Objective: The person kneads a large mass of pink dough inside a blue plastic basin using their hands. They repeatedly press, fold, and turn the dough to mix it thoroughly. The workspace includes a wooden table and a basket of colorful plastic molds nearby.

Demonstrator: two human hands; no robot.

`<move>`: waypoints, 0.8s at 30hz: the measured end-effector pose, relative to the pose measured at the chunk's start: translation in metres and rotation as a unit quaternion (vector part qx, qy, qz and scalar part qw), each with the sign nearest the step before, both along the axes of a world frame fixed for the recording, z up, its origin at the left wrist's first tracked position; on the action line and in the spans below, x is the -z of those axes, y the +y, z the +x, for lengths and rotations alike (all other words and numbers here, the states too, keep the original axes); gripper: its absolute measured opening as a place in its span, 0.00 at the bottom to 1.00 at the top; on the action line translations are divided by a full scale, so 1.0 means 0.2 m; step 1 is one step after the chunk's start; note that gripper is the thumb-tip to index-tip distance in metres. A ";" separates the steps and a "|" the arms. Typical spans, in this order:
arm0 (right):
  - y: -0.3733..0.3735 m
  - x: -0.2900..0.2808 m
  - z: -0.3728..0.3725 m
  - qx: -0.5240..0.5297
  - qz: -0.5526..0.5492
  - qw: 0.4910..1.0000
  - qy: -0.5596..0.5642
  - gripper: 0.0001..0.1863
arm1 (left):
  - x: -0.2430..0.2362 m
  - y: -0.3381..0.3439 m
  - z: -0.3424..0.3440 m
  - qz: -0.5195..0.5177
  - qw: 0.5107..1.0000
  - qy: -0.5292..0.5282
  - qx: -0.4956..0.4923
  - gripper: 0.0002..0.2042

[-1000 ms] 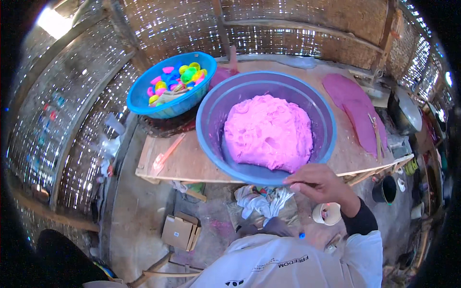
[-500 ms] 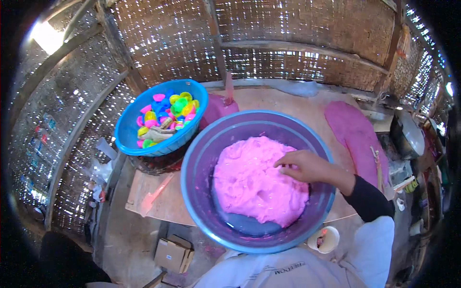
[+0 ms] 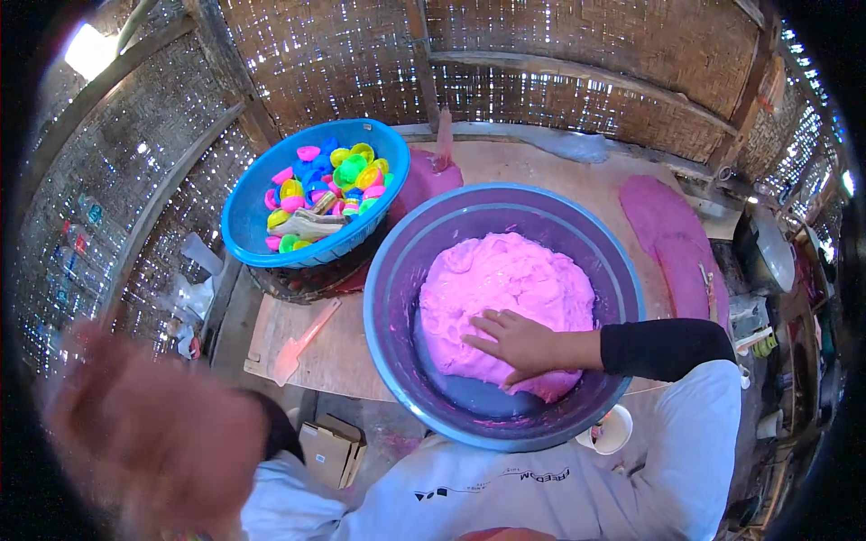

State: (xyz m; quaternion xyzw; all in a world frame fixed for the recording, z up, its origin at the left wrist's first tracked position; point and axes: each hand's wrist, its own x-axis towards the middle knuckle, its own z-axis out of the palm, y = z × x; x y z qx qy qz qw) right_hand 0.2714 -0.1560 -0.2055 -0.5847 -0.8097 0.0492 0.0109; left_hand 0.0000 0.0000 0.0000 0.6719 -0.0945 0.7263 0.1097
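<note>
Inside a purple basin (image 3: 397, 279), a pink dough-like mound (image 3: 519, 279) lies under and beyond the nearer right hand (image 3: 516, 345), fingers splayed; the left hand (image 3: 162, 433) blurs well apart, its grip unreadable.

My dough (image 3: 541, 281) is 1 lg. pink lump, v. bumpy w/ soft folds & a bit shiny. It's roundish, all in 1 pc., & sits in my tub (image 3: 395, 311). Some tub bottom shows on the side near me, w/ pink bits stuck on. My tub's round & wide, purple inside w/ a blue rim. It's open side up on the table (image 3: 347, 356), near rim past the edge.
</note>
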 end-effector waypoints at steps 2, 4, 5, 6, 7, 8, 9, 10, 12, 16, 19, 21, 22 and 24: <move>-0.06 0.08 0.02 0.066 -0.007 0.998 -0.004 0.55 | 0.27 0.17 0.30 -0.091 0.969 0.229 -0.008 0.25; -0.01 0.07 -0.03 0.074 -0.006 0.997 -0.010 0.54 | 0.49 0.31 0.44 -0.058 0.910 0.394 -0.111 0.28; 0.00 0.09 -0.04 0.083 -0.012 0.996 -0.010 0.53 | 0.64 0.36 0.50 -0.087 0.890 0.434 -0.105 0.32; 0.03 0.10 -0.05 0.088 -0.016 0.996 -0.009 0.52 | 0.76 0.38 0.55 -0.116 0.867 0.473 -0.105 0.35; 0.05 0.10 -0.06 0.089 -0.019 0.996 -0.011 0.52 | 0.88 0.41 0.59 -0.171 0.853 0.489 -0.065 0.37; 0.06 0.12 -0.07 0.101 -0.029 0.994 -0.013 0.51 | 0.98 0.42 0.63 -0.225 0.834 0.504 -0.024 0.39; 0.07 0.14 -0.08 0.113 -0.039 0.993 -0.017 0.50 | 1.03 0.41 0.64 -0.296 0.809 0.507 0.028 0.36; 0.08 0.16 -0.09 0.122 -0.041 0.991 -0.021 0.48 | 1.05 0.40 0.65 -0.369 0.791 0.480 0.091 0.35; 0.10 0.17 -0.11 0.130 -0.033 0.991 -0.017 0.42 | 1.06 0.38 0.67 -0.506 0.723 0.416 0.220 0.32; 0.17 0.23 -0.12 0.153 -0.016 0.988 0.019 0.21 | 1.01 0.33 0.67 -0.558 0.681 0.369 0.297 0.26; 0.26 0.32 -0.12 0.167 0.005 0.986 0.022 0.11 | 1.00 0.33 0.66 -0.564 0.671 0.370 0.306 0.27; 0.32 0.34 -0.12 0.181 -0.039 0.982 0.038 0.10 | 1.01 0.32 0.65 -0.567 0.673 0.361 0.309 0.28; 0.35 0.33 -0.11 0.187 -0.061 0.979 0.046 0.10 | 1.01 0.32 0.65 -0.569 0.674 0.356 0.310 0.28; 0.39 0.36 -0.09 0.156 -0.033 0.985 0.068 0.09 | 1.02 0.32 0.65 -0.551 0.688 0.363 0.302 0.29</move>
